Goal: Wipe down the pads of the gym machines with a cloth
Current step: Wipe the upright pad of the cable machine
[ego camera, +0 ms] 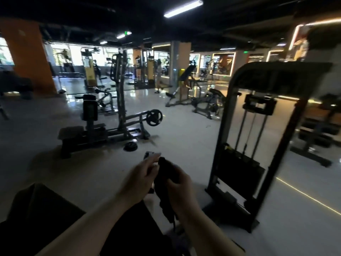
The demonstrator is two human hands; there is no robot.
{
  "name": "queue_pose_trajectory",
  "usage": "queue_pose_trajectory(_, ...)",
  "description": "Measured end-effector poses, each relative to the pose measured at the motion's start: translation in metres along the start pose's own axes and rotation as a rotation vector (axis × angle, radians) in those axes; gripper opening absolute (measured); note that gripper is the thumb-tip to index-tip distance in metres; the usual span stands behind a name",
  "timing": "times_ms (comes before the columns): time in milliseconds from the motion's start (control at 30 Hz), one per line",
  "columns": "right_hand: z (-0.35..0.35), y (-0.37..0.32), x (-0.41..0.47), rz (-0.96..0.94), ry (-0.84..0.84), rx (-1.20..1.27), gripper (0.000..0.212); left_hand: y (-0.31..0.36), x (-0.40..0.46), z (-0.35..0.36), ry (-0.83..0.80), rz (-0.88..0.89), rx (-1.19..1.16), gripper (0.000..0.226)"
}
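Both hands meet low at centre frame over a pale, glossy floor (184,126). The right hand (181,191) grips a dark, limp, crumpled cloth (166,183), fingers curled round its bunched middle; a loose tail hangs below. The left hand (140,177) pinches the cloth's upper edge, with a small pale object at its fingertips, too blurred to identify. Just right stands a tall black steel weight-stack frame (258,137) with rounded top corners. Ahead left sits a grey plate-loaded machine (103,126) with dark padded seat, open floor between them.
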State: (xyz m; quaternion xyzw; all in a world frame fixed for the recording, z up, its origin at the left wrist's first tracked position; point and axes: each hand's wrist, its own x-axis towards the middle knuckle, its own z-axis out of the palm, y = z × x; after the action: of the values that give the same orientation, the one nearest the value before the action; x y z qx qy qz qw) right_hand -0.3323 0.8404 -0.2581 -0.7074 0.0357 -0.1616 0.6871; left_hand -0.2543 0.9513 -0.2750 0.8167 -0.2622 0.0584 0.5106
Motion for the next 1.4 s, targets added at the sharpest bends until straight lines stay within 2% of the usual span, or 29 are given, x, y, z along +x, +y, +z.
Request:
queue_pose_trajectory(267, -0.102, -0.033, -0.062, -0.03, 0.25, -0.04, 0.028, 0.08, -0.006, 0.08, -0.148, 0.204, -0.07, 0.041)
queue_pose_trajectory(400, -0.145, -0.023, -0.098, -0.024, 0.273, -0.094, 0.035, 0.101, -0.038, 0.124, -0.201, 0.213, -0.104, 0.037)
queue_pose_trajectory(500, -0.175, 0.002, -0.116, -0.004, 0.239, -0.227, 0.036, 0.1, -0.065, 0.155, -0.214, 0.175, -0.09, 0.035)
queue_pose_trajectory(633, -0.204, 0.052, -0.135, 0.008, 0.122, -0.367, 0.04, 0.078, -0.1, 0.186, -0.217, 0.119, 0.019, 0.029)
queue_pose_trajectory(767, -0.216, 0.108, -0.154, -0.017, 0.01, -0.449, 0.053, 0.042, -0.138, 0.209, -0.193, 0.123, 0.131, 0.026)
queue_pose_trajectory(900, -0.215, 0.169, -0.161, 0.016, -0.016, -0.43, 0.063, -0.009, -0.165, 0.234, -0.22, 0.059, 0.1, 0.04)
queue_pose_trajectory(967, -0.21, 0.196, -0.162, 0.021, -0.035, -0.409, 0.067, -0.035, -0.173, 0.244, -0.232, 0.081, 0.134, 0.048)
queue_pose_trajectory(1200, -0.198, 0.286, -0.149, -0.015, -0.097, -0.467, 0.049, -0.123, -0.171, 0.268, -0.268, 0.162, 0.204, 0.042)
queue_pose_trajectory(1400, -0.208, 0.315, -0.11, -0.096, -0.102, -0.683, 0.045, -0.163, -0.136, 0.289, -0.292, 0.235, 0.234, 0.043)
